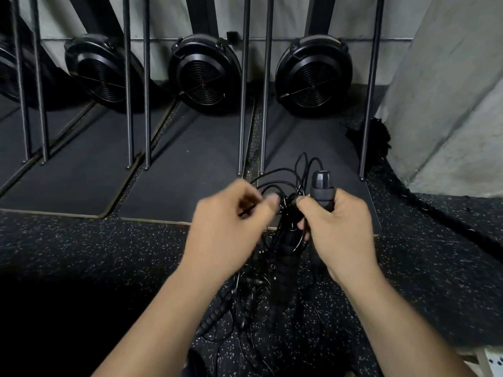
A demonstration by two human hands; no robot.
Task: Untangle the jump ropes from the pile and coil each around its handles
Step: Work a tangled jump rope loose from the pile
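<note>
The right hand is wrapping its fingers tight around a chunky black rubber-grip jump-rope handle, holding it upright, knob end up. The left hand, blurred, is curling its fingers and seems to be pinching one of the thin black cable loops bunching between both hands. Below them, the tangled pile of black jump ropes is lying on the speckled black rubber floor.
</note>
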